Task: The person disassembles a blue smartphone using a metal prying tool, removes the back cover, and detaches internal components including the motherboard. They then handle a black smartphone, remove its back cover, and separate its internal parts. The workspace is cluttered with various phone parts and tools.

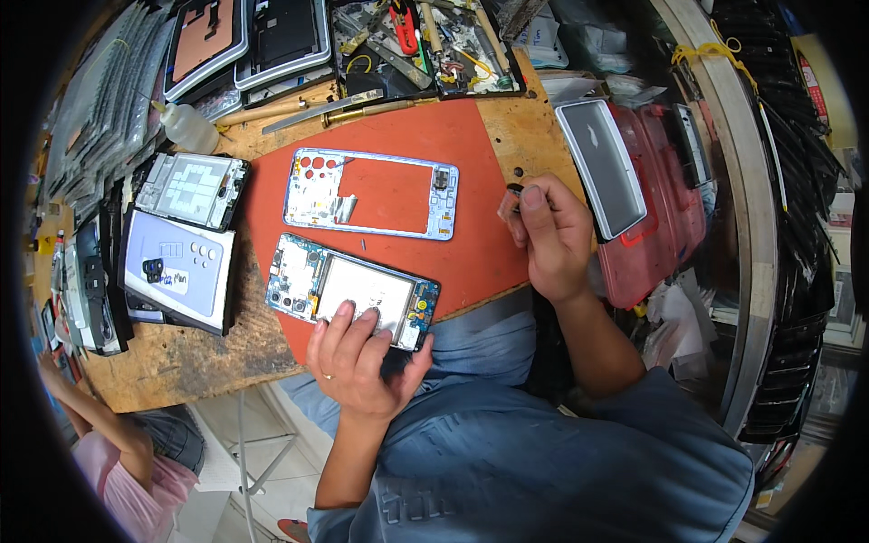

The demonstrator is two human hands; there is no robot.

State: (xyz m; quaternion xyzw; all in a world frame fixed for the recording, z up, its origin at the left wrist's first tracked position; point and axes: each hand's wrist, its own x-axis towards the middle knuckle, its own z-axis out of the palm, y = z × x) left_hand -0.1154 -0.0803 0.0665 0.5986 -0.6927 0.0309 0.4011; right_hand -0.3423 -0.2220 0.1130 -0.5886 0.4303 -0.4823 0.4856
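An opened phone (359,288) lies at the near edge of the red-orange mat (489,253), its blue circuit boards and silver battery bare. My left hand (358,366) steadies it, fingertips spread on the battery and thumb against the near right corner. Right of the mat, my right hand (552,237) is raised, thumb and fingers pinched on a small dark piece with a clear, brownish tab (509,203); its exact kind is too small to tell. Beyond the opened phone lies a lilac phone mid-frame (312,211) with a large rectangular opening. A tiny dark sliver (363,244) sits between them.
Left of the mat are another opened phone (186,185), a lilac back cover (181,258) and a white squeeze bottle (190,128). A tool tray (398,77) stands at the back. A grey-lidded box (602,167) is right. Another person's arm (109,412) shows lower left.
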